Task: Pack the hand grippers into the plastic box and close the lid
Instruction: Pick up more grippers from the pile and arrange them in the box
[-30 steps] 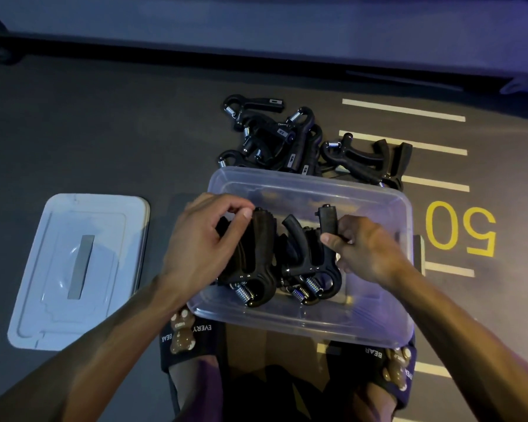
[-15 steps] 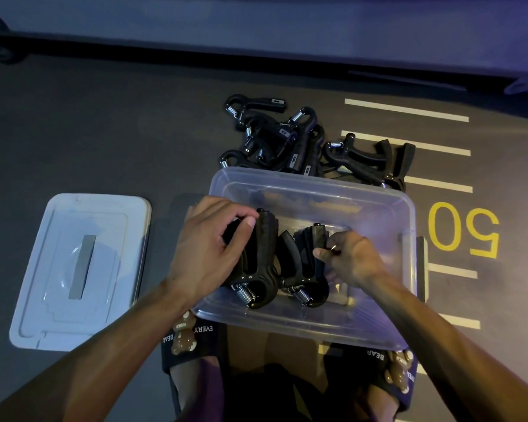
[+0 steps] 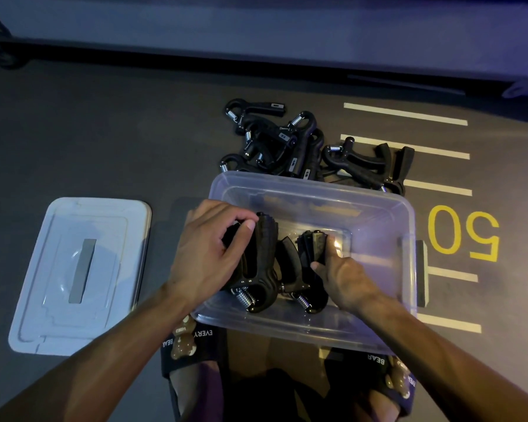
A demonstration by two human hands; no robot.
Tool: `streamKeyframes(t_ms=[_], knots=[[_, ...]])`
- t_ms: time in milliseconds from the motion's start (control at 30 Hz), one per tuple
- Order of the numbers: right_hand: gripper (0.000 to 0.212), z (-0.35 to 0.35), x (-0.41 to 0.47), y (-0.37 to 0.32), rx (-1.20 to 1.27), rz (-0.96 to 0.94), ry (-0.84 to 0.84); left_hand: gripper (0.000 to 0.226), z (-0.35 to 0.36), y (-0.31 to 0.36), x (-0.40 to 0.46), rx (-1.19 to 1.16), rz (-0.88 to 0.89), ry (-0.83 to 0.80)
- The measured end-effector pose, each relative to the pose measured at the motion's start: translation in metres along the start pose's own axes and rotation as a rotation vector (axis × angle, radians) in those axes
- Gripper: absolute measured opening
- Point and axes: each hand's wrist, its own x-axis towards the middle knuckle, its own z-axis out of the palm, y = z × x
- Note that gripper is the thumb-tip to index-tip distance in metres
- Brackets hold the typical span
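A clear plastic box (image 3: 375, 205) stands open on the dark floor in front of me. Inside it, black hand grippers with steel springs stand on edge in its left half. My left hand (image 3: 209, 254) clasps the left group of hand grippers (image 3: 264, 260), fingers curled over their handle tops. My right hand (image 3: 340, 274) presses the right hand gripper (image 3: 313, 248) leftward against the others, fingers flat on its side. A loose pile of hand grippers (image 3: 290, 144) lies on the floor just beyond the box. The white lid (image 3: 80, 272) lies flat to the left.
My feet in dark slippers (image 3: 192, 348) with bear charms sit under the box's near edge. Pale floor lines and a yellow "50" (image 3: 464, 236) mark the floor on the right. A dark ledge runs along the far side.
The right hand has lowered its hand gripper into the box and pushed it left against the row. The left hand has held its group in place.
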Motion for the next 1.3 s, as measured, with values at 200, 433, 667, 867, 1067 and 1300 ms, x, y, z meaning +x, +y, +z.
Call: streamKeyframes(t_ms=[200,433,667,867,1067,1300], knots=[[0.077,0.002,-0.01,-0.006,-0.434,-0.099,0.055,0.014,0.0,0.002,0.0,-0.005,-0.004,0.007],[0.072,-0.004,-0.019,-0.012,-0.648,-0.102,0.058,0.014,0.0,0.001,0.001,-0.004,-0.007,0.002],[0.037,-0.108,-0.025,-0.057,0.019,-0.264,0.166,0.013,0.001,0.0,0.001,-0.01,-0.015,0.0],[0.016,-0.161,0.052,-0.076,-0.024,-0.299,0.36,0.012,0.001,0.0,0.003,0.014,-0.014,-0.004],[0.055,-0.149,0.109,-0.1,-0.211,-0.331,0.3,0.012,0.001,0.0,0.003,0.023,-0.023,-0.019],[0.049,-0.138,0.135,-0.118,-0.524,-0.353,0.218,0.013,0.0,0.0,0.003,0.029,-0.024,-0.025]])
